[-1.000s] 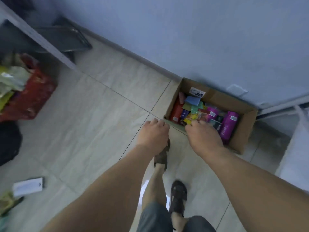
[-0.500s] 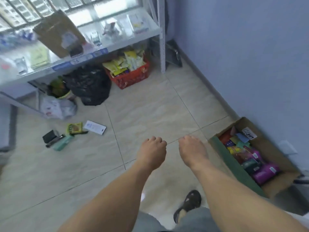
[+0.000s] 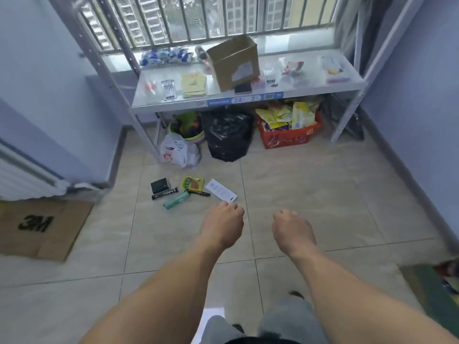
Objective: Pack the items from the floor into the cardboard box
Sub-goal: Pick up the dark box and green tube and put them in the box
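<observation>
Several small items lie on the tiled floor ahead: a black box (image 3: 160, 185), a black pen-like stick (image 3: 165, 193), a teal tube (image 3: 176, 200), a yellow-green packet (image 3: 193, 183), a second dark stick (image 3: 198, 193) and a white card (image 3: 221, 194). My left hand (image 3: 221, 225) hangs just short of the white card, fingers loosely curled, holding nothing. My right hand (image 3: 290, 228) hangs beside it over bare tiles, also holding nothing. Only a corner of the packed cardboard box (image 3: 432, 291) shows at the right edge.
A metal shelf (image 3: 248, 100) under the window carries a tilted cardboard box (image 3: 233, 62) and small goods. Below it stand a white plastic bag (image 3: 177, 150), a black bag (image 3: 228, 135) and a red crate (image 3: 289, 134). Flattened 3M cardboard (image 3: 42, 227) lies at left.
The view has swung left from the packed box to the shelf and the items on the floor. Both hands have left the box and now hang over the floor near the white card.
</observation>
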